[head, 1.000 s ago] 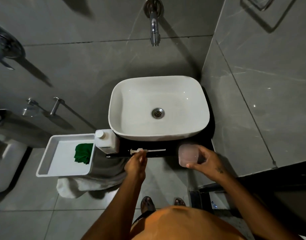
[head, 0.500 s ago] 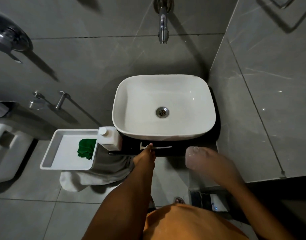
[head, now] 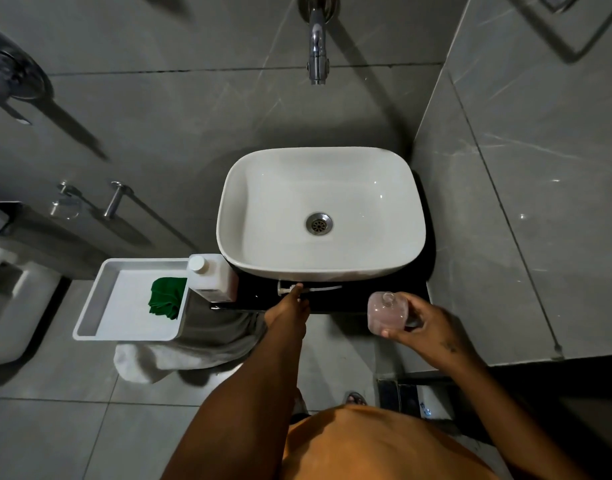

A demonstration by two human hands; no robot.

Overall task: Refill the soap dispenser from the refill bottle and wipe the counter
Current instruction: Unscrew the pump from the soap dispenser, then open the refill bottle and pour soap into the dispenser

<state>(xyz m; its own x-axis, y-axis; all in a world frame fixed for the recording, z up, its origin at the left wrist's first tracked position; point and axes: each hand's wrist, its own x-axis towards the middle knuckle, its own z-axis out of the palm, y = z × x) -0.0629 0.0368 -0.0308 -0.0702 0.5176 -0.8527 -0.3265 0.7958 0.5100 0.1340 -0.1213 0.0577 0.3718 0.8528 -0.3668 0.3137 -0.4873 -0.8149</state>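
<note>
Right hand (head: 427,323) grips dispenser (head: 387,313); left (head: 290,306) seemingly touches pump (head: 309,289).

You look down on a small black counter (head: 384,296) set against the grey tiled wall. On it stands a white rounded rectangular ceramic basin (head: 318,271) that covers most of its surface, so only a narrow dark strip shows at the front edge and the right side. At the left corner of this strip stands a white plastic refill bottle with a white round cap (head: 212,277), just beside the basin. In the middle of the strip a white pump head with its thin tube (head: 318,289) lies flat, parallel to the front edge.
</note>
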